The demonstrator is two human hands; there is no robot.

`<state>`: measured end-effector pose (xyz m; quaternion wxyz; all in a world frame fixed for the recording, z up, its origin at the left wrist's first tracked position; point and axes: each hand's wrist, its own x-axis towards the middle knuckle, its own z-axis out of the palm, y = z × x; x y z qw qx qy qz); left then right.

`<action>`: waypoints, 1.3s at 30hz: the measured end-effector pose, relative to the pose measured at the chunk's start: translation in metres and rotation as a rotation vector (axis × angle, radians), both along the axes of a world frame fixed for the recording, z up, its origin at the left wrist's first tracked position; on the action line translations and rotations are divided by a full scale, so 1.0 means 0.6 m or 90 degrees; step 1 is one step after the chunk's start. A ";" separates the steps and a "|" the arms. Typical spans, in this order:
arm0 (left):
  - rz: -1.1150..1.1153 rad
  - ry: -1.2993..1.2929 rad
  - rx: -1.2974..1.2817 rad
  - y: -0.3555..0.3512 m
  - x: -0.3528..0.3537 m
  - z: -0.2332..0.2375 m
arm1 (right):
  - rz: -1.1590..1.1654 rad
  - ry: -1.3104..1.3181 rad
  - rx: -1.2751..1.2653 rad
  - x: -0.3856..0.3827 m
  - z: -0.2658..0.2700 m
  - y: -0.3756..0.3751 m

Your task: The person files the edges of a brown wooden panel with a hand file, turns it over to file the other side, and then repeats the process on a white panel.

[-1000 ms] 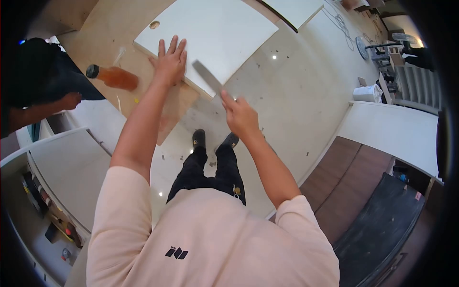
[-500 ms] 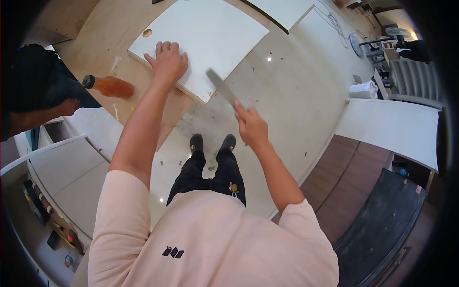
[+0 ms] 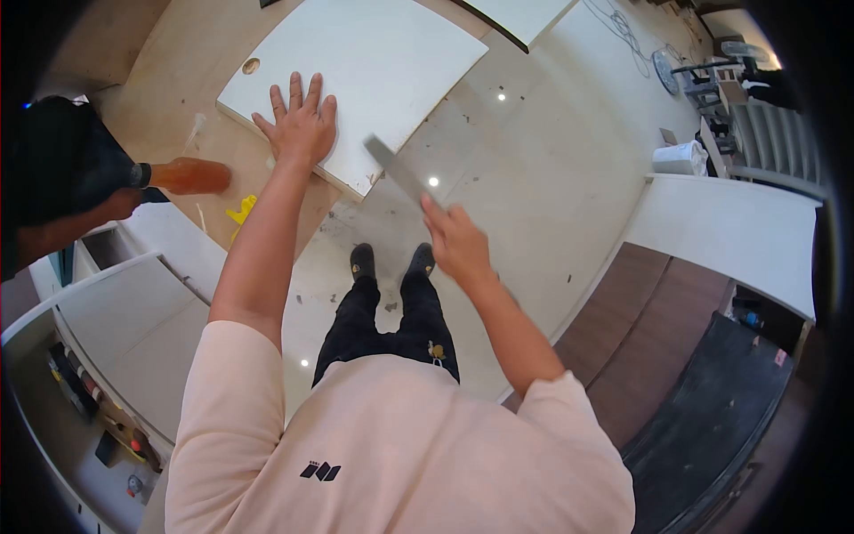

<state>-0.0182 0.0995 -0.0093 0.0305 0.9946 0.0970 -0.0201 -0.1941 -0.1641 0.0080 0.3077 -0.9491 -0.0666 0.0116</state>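
Observation:
My left hand [image 3: 301, 125] lies flat with fingers spread on the white panel [image 3: 374, 67], near its left edge. The panel has a round hole close to its left corner and rests on a wooden work surface [image 3: 165, 84]. In my right hand [image 3: 458, 240] is a long flat grey tool [image 3: 396, 169], perhaps a file, its far end slightly blurred beside the panel's near right edge. Whether the tool touches the panel cannot be made out. A bottle of orange liquid [image 3: 191, 175] and a yellow item [image 3: 241, 210] are left of my left forearm.
Another person's arm [image 3: 76, 231] reaches in at the left. An open cabinet with tools [image 3: 107, 418] stands lower left. Brown panels [image 3: 614, 320] and a dark curved board [image 3: 712, 400] lie at the right. Farther off are a fan [image 3: 664, 71] and cables.
My left hand's fingers have spread wider on the panel. The tool and right hand have shifted slightly left and down. The panel and bottle appear farther left, and more of the yellow item shows.

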 end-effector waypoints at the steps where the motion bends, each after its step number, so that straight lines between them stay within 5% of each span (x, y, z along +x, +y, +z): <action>1: 0.002 -0.004 0.005 0.002 -0.003 -0.004 | 0.004 0.017 -0.004 -0.007 -0.006 -0.008; 9: -0.015 -0.019 0.005 0.008 -0.008 -0.010 | 0.023 -0.051 -0.066 0.145 -0.011 0.050; 15: -0.012 -0.042 -0.008 0.014 -0.005 -0.015 | 0.039 0.046 -0.024 -0.038 -0.025 -0.015; 21: -0.043 -0.067 -0.020 0.021 -0.012 -0.025 | 0.053 -0.070 -0.039 0.093 -0.016 0.050; 27: -0.124 -0.160 -0.060 0.063 -0.019 -0.063 | 0.024 0.045 0.017 -0.063 -0.021 -0.020; 33: -0.177 -0.172 -0.108 0.087 -0.010 -0.071 | 0.034 -0.034 -0.023 0.103 -0.016 0.063; 39: -0.198 -0.162 -0.150 0.098 0.000 -0.063 | 0.052 0.039 -0.012 -0.035 -0.016 0.021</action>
